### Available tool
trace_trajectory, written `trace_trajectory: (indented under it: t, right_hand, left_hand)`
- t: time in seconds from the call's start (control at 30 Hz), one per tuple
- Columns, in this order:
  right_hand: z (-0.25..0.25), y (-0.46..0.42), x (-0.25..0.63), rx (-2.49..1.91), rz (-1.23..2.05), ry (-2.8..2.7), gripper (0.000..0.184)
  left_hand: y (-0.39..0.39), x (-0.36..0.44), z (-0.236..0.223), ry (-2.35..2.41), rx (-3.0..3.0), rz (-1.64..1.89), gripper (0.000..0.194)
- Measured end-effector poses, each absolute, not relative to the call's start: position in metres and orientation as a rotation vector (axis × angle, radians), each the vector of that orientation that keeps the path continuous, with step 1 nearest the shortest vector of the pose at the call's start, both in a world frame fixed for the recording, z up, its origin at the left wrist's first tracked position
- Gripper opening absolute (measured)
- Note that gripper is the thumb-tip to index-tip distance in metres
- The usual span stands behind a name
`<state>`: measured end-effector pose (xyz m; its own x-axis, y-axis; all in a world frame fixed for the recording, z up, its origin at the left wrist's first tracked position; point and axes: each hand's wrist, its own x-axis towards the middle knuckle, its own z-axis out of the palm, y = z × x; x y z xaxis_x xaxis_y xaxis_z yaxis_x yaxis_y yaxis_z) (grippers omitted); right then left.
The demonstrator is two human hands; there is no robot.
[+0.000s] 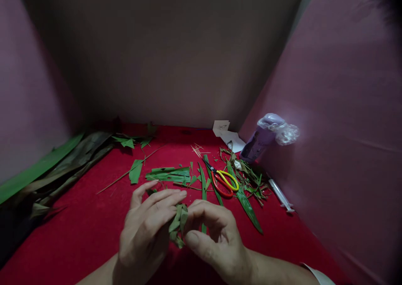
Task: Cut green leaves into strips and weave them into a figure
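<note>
A folded green leaf bundle (pixel 179 224) is held between my two hands at the lower middle of the view. My left hand (pixel 147 226) curls round its left side, with the fingertips over its top; part of the bundle is hidden behind them. From the right, my right hand (pixel 216 239) closes thumb and fingers on the bundle's edge. Just beyond the hands lie cut strips of green leaf (pixel 168 174). Scissors (pixel 223 180) with one red and one yellow handle rest on the red cloth (pixel 94 230), their blades pointing away to the left.
Long green and brown leaves (pixel 59 163) run along the left wall. Toothpicks (pixel 197 150) lie near the back. On the right are dry leaf scraps (pixel 251 180), a syringe (pixel 280 195), a tilted purple bottle (pixel 259 140) with clear plastic round its top, and white paper (pixel 232 140). Walls enclose three sides.
</note>
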<state>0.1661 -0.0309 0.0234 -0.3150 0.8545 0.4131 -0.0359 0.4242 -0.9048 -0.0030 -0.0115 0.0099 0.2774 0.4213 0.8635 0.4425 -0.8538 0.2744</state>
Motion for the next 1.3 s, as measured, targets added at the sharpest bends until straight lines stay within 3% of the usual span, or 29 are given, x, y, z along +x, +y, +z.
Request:
trace_trajectory:
  t: [0.2, 0.43, 0.77, 1.0, 1.1, 1.3]
  right_hand:
    - [0.017, -0.029, 0.163, -0.752, 1.302, -1.52, 0.021]
    - [0.016, -0.029, 0.162, -0.7, 0.902, -1.603, 0.017]
    - [0.012, -0.028, 0.163, -0.804, 0.7, -1.619, 0.007]
    - [0.014, -0.03, 0.161, -0.705, 0.535, -1.626, 0.02]
    - [0.011, -0.03, 0.16, -0.717, 0.729, -1.531, 0.019]
    - [0.015, -0.029, 0.158, -0.648, 1.518, -1.146, 0.017]
  left_hand:
    - [-0.013, -0.003, 0.014, -0.797, -2.503, -1.574, 0.029]
    - [-0.013, 0.002, 0.01, -0.895, -2.481, -1.642, 0.027]
    - [-0.013, 0.005, -0.006, -0.933, -2.503, -1.758, 0.032]
    - [-0.011, 0.007, -0.004, -0.967, -2.465, -1.759, 0.027]
    - [-0.012, 0.006, -0.003, -0.947, -2.485, -1.744, 0.026]
    - [-0.011, 0.004, -0.003, -0.929, -2.467, -1.737, 0.028]
